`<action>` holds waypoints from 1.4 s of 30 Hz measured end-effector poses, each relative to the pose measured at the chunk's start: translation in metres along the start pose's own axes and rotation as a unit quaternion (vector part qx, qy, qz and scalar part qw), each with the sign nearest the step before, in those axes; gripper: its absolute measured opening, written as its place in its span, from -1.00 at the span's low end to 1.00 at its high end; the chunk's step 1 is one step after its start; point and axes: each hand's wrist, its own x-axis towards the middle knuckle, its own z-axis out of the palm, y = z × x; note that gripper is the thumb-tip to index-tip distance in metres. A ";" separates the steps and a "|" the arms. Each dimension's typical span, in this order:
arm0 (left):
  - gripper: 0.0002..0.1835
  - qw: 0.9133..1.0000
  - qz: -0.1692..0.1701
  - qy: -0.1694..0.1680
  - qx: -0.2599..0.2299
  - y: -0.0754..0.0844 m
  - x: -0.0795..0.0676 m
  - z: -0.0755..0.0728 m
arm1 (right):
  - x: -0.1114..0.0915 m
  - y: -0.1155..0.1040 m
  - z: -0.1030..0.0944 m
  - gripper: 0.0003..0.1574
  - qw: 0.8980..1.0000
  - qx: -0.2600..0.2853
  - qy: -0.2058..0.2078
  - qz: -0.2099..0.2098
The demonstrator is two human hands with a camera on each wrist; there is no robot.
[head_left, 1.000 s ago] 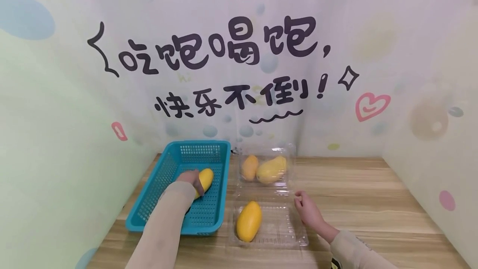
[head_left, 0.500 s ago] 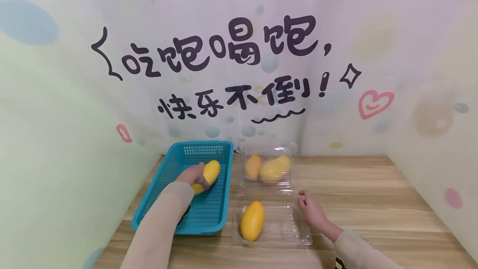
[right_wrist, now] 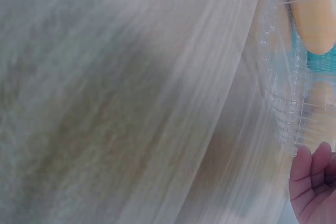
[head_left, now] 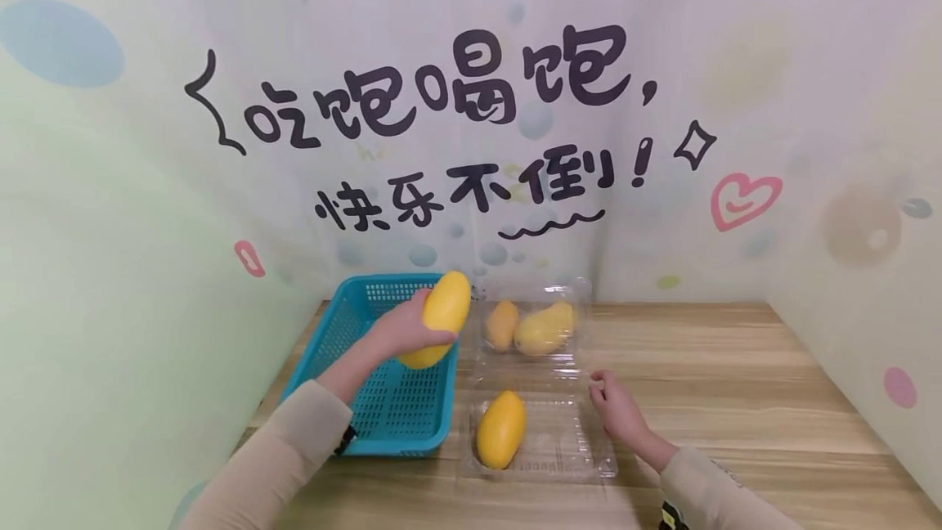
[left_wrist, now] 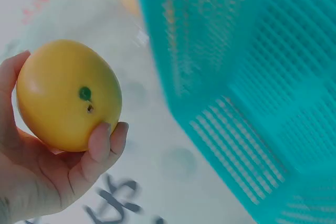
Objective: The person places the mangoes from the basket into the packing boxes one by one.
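My left hand [head_left: 403,327] grips a yellow mango [head_left: 447,305], raised over the right rim of the blue-green basket [head_left: 452,383]. In the left wrist view, the fingers and thumb wrap the mango [left_wrist: 63,93], its end with a small green spot facing the camera. A clear plastic clamshell box [head_left: 567,432] lies unfolded right of the basket, with another mango [head_left: 501,429] in the left of its near half. My right hand [head_left: 625,411] is beside the box's right edge, fingers loosely curled; in the right wrist view, this hand [right_wrist: 313,182] has its fingertips right at the plastic edge.
Two more mangoes, one orange [head_left: 503,325] and one paler yellow [head_left: 546,330], show through the clear plastic at the back. The wooden tabletop [head_left: 706,366] meets a printed curtain [head_left: 648,252] with dark lettering behind and at both sides.
My left hand has lifted the mango from inside the basket, up and to the right toward its rim. The right hand has stayed beside the clear box; the view has shifted slightly.
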 end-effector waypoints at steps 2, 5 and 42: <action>-0.03 1.000 0.008 -0.002 -0.023 0.013 -0.011 0.008 | 0.000 0.000 0.000 -0.64 1.000 0.002 0.000 0.000; -0.01 0.998 0.024 -0.009 -0.051 0.033 -0.026 0.021 | 0.000 0.001 0.000 -0.64 1.000 0.005 0.001 -0.002; 0.02 0.980 0.076 -0.025 0.183 0.103 -0.031 0.191 | 0.002 0.008 -0.002 -0.66 0.986 0.155 -0.030 0.058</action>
